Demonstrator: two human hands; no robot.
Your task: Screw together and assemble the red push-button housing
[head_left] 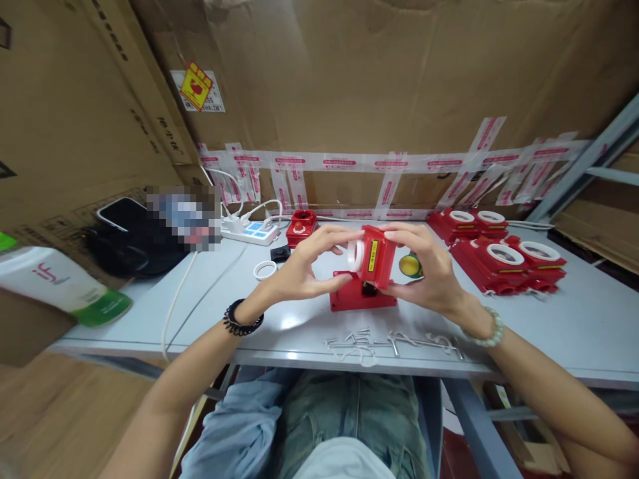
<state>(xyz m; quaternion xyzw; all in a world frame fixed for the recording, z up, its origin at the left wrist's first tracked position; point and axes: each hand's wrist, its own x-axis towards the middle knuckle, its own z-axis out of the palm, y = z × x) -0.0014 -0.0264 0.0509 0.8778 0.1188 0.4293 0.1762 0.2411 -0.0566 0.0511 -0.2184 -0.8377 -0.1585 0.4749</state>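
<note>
Between both hands, a red boxy cover with a white ring and a yellow label is held tilted above the table. My left hand is closed at its left upper side, fingertips on the top edge and thumb low near the ring. On the opposite side, my right hand grips the cover between fingers above and thumb below. Directly under it lies a red base, partly hidden, with something dark inside. A round yellow and green object shows beneath the right hand.
Several screws and metal rods lie along the front edge. Finished-looking red units with white rings stand at right. A small red box, black piece, loose white ring, power strip and bottle are leftward.
</note>
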